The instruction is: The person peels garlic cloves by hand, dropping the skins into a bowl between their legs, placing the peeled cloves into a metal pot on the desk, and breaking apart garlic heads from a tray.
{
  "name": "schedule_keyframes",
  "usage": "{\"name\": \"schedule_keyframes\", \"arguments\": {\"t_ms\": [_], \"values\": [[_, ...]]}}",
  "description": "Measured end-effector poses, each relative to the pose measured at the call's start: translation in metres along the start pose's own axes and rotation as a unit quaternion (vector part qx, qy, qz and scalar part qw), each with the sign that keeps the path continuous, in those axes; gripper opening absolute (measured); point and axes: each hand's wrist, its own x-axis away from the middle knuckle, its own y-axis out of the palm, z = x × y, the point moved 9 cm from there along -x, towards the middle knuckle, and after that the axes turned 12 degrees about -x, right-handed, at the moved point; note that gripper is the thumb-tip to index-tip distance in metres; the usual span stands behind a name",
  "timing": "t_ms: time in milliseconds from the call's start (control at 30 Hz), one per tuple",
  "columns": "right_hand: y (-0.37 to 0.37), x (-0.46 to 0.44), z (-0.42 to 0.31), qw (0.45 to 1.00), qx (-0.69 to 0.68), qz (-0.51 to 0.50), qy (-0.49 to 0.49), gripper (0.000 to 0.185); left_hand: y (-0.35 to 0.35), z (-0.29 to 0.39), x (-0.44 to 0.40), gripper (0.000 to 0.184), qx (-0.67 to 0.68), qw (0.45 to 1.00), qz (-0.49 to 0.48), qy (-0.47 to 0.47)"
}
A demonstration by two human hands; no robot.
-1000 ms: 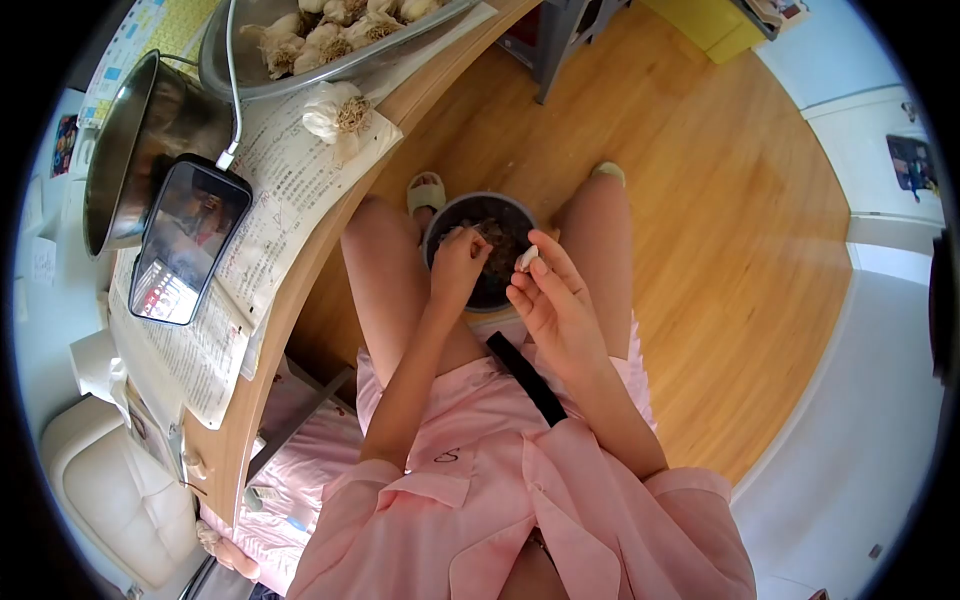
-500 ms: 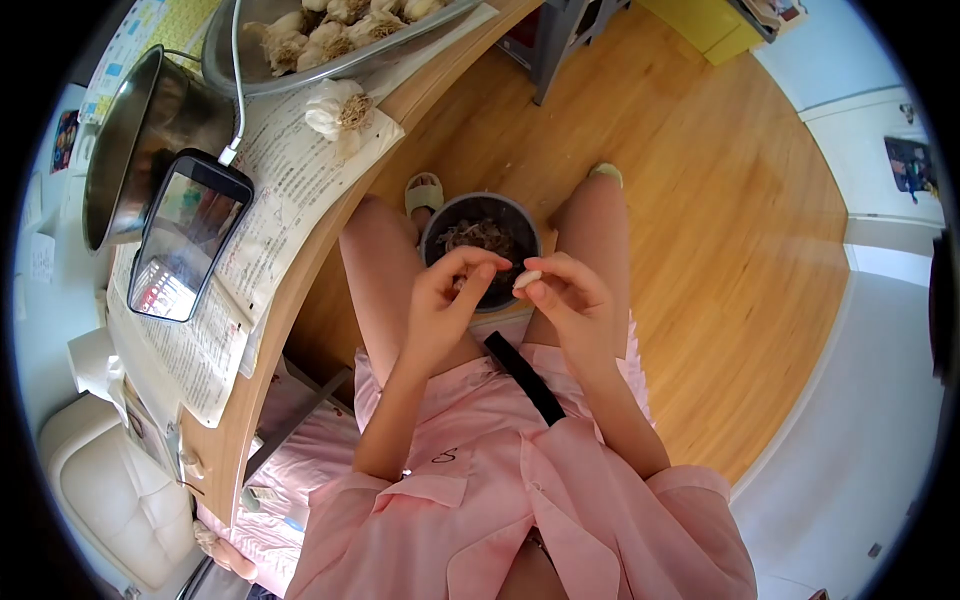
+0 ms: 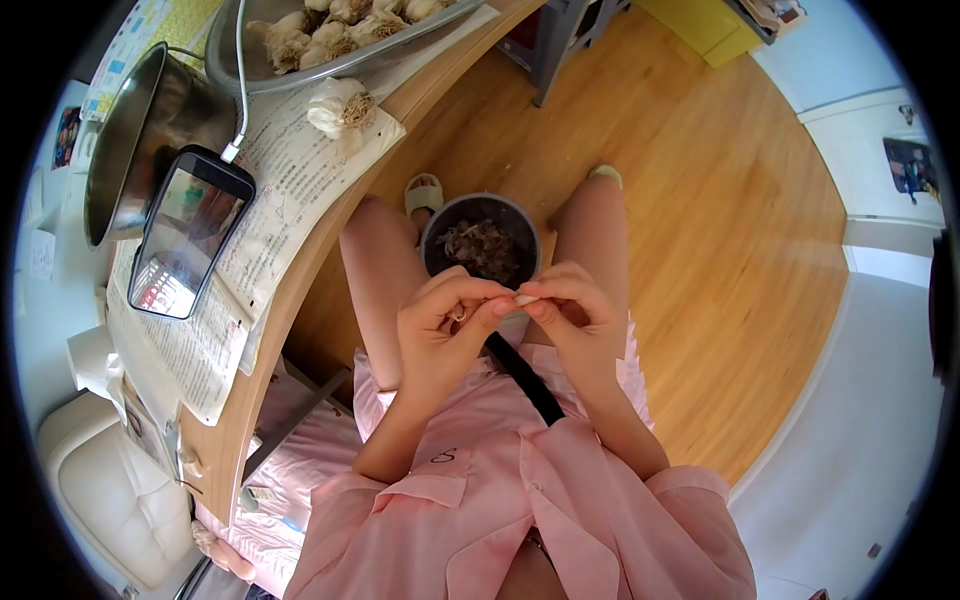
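Between my two hands, above my lap, is a small pale garlic clove (image 3: 523, 299). My right hand (image 3: 575, 320) is closed, pinching the clove between thumb and forefinger. My left hand (image 3: 445, 325) is closed too, with its thumb and fingertips pressed to the clove's left end. Its other fingers curl inward, and I cannot make out what is in the palm. Just beyond the hands, between my legs, a grey bucket (image 3: 531, 222) holds a heap of brownish garlic skins (image 3: 480, 248).
On the paper-covered table (image 3: 300, 180) at the left are a metal basin (image 3: 225, 60) of garlic bulbs (image 3: 330, 42), a single garlic bulb (image 3: 342, 106), a steel bowl (image 3: 125, 150) on its side and a phone (image 3: 190, 235) on a cable. A grey stool (image 3: 560, 45) stands beyond.
Both hands have drawn closer to me and come together. My left fingertips, apart from the clove before, now meet it. More of the bucket's skins show.
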Motion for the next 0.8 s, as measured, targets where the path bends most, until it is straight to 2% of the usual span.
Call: {"name": "schedule_keyframes", "arguments": {"t_ms": [200,267,367,567,800], "values": [[0.003,0.0,-0.008,0.997,0.077,0.009,-0.009,0.018,-0.006,0.004,0.006,0.006,-0.041,0.998,0.035,0.029],[0.005,0.002,-0.009,0.997,0.066,0.034,-0.029,0.018,-0.009,0.013,0.009,0.005,-0.08,0.993,0.062,0.054],[0.004,0.003,-0.009,0.997,0.055,0.047,-0.038,0.018,-0.008,0.012,0.01,0.007,-0.05,0.995,0.071,0.04],[0.001,0.0,-0.013,0.993,0.105,0.006,-0.057,0.018,0.003,-0.006,0.006,0.007,0.051,0.998,0.001,-0.04],[0.0,-0.002,-0.012,0.998,0.047,0.019,-0.036,0.017,0.0,-0.002,0.008,0.007,0.006,1.0,0.018,-0.008]]}}
